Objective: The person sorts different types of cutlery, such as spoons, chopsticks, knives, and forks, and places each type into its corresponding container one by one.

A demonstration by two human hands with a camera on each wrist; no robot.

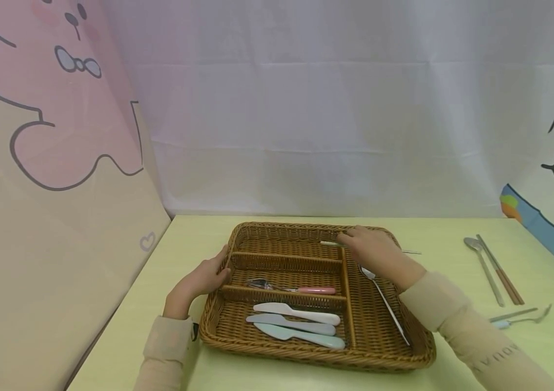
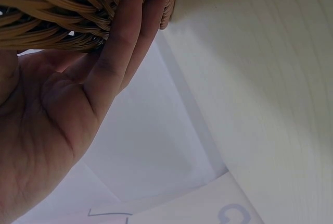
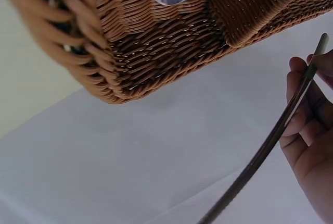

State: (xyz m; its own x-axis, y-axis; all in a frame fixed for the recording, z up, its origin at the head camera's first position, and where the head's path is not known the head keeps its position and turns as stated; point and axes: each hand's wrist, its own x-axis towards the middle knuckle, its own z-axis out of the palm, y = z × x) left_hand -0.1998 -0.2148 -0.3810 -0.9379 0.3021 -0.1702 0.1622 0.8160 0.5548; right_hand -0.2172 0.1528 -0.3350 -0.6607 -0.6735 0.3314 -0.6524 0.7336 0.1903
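A brown wicker cutlery basket point(image 1: 350, 315) with several compartments lies on the table. My left hand point(image 1: 203, 279) grips its left rim, thumb on the inside and fingers point(image 2: 122, 41) against the outer weave. Above the back right part of the basket, my right hand point(image 1: 371, 252) pinches thin chopsticks point(image 3: 260, 153) with a pale green end; whether one or two cannot be told. A metal spoon point(image 1: 386, 304) lies in the right compartment. The middle one holds a pink-handled fork point(image 1: 316, 290). Three knives, white point(image 1: 301, 313), greyish point(image 1: 291, 323) and mint point(image 1: 301, 335), lie in the front compartment.
On the table right of the basket lie a spoon point(image 1: 486, 277), brown-handled chopsticks point(image 1: 503, 274) and a light-blue-handled fork point(image 1: 526, 319) beside another thin metal piece. A white curtain point(image 1: 330, 136) hangs behind, and printed cloth walls stand at both sides.
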